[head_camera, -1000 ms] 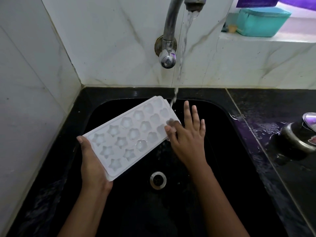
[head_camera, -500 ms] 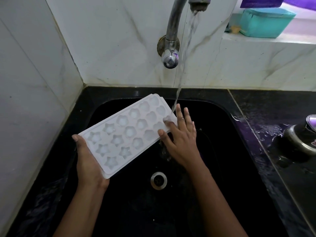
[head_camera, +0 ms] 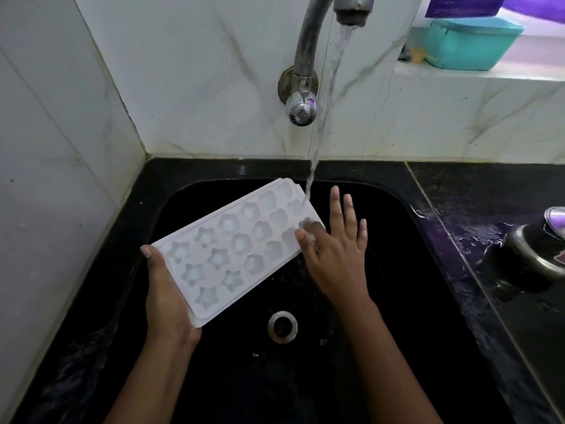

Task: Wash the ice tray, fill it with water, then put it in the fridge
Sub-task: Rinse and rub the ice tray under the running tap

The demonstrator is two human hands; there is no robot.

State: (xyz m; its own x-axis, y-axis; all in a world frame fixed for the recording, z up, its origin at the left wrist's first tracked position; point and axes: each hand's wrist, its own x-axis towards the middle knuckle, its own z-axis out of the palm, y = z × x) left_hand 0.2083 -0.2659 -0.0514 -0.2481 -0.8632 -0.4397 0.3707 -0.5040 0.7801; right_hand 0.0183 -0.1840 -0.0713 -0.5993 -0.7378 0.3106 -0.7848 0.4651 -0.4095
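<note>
Currently left hand point(head_camera: 166, 298) grips white plastic ice tray point(head_camera: 235, 249) over wet black sink point(head_camera: 214, 171), white marble walls point(head_camera: 198, 71); right hand point(head_camera: 336, 255) touches tray, fingers straight.

Home kitchen: black sink point(head_camera: 397, 209), wall tap point(head_camera: 301, 96).

The white plastic ice tray point(head_camera: 232, 249) is showing star and round patterns. Grey veins are streaking the white marble wall point(head_camera: 198, 71).

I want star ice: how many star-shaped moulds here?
6 star moulds, two in each of three rows, at the ice tray end gripped by the left hand. None seem hidden.
</note>
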